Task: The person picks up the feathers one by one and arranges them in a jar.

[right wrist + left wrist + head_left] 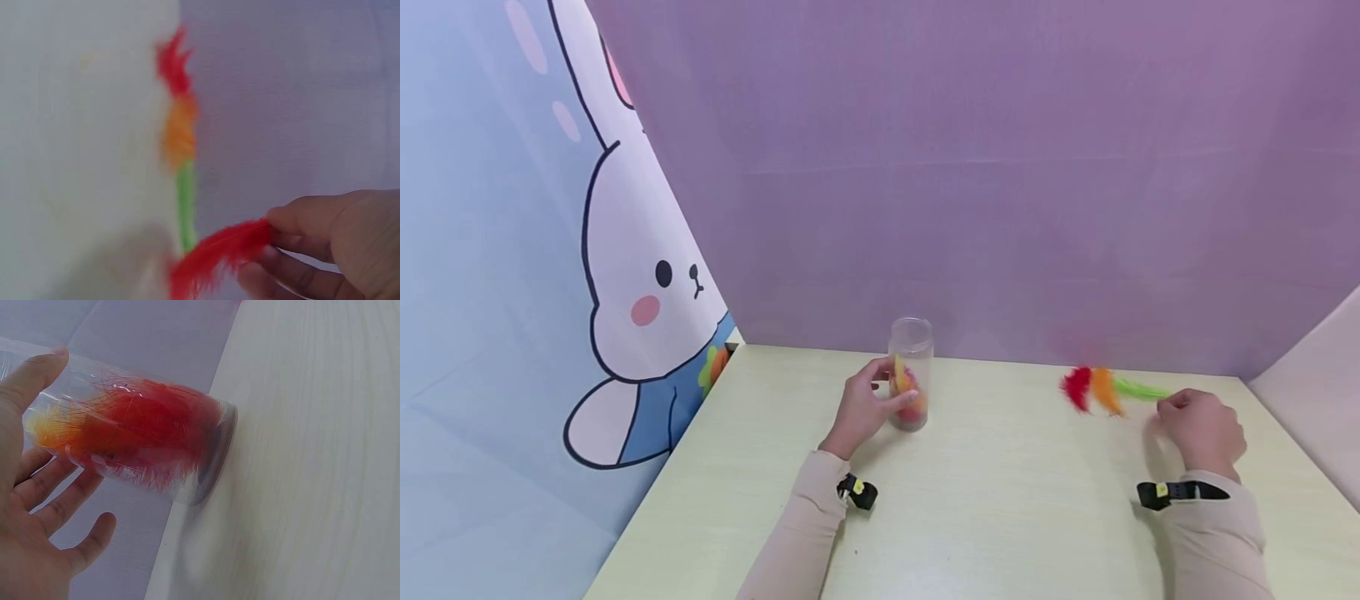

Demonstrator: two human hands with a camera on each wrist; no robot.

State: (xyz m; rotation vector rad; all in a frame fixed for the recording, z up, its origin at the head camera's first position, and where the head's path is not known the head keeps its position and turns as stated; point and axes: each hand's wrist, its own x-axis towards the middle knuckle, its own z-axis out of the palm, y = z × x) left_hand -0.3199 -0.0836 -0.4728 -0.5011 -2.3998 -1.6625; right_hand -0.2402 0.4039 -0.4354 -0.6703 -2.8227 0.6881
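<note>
Head looking forward-down, wrists close-up, table [1007,517] shared

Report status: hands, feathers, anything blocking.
Left hand holds upright jar, feathers inside. Right hand pinches red feather. Loose feathers lie between right hand and jar.

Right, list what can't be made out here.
Left wrist view: mouth of the clear cup, cut off by left edge.
Left wrist view: how many feathers it holds; they overlap.
Right wrist view: far end of held red feather, cut off by bottom edge.
Right wrist view: details of green feather and orange feather, blurred.
</note>
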